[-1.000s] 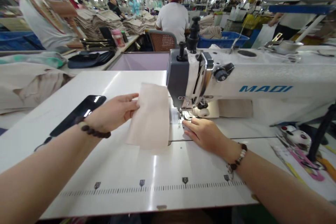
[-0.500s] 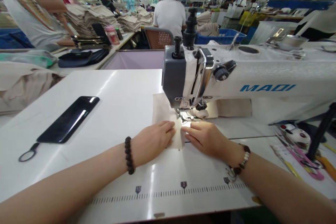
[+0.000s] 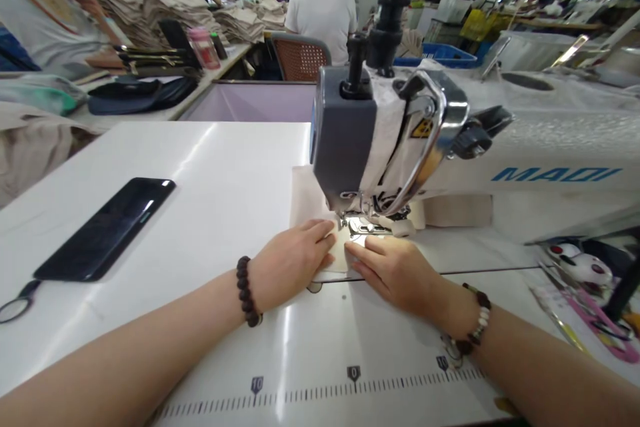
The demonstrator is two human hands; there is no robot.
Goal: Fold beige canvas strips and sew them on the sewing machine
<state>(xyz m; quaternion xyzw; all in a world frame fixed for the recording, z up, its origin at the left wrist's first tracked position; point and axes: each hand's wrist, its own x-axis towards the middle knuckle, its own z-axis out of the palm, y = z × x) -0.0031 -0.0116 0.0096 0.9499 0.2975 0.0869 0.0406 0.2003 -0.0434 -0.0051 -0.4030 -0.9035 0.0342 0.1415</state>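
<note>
A pale cream piece of fabric (image 3: 304,195) lies flat under the head of a white and grey sewing machine (image 3: 345,140). My left hand (image 3: 297,255) rests on the fabric's left part, fingers stretched toward the metal presser foot (image 3: 367,225). On the other side, my right hand (image 3: 395,267) has its fingers extended leftward, the tips touching the fabric's right edge just in front of the foot. Neither hand is closed around anything. The needle point is too small to make out.
A black phone (image 3: 107,230) with a ring strap lies on the white table at left. Scissors with pink handles (image 3: 605,327) and small tools lie at right. A ruler scale (image 3: 300,395) runs along the front edge. Ahead, a person in white sits near fabric stacks (image 3: 150,7).
The fabric's near edge has moved a little forward, toward the presser foot, with both hands still beside it. My view has shifted closer and lower over the machine.
</note>
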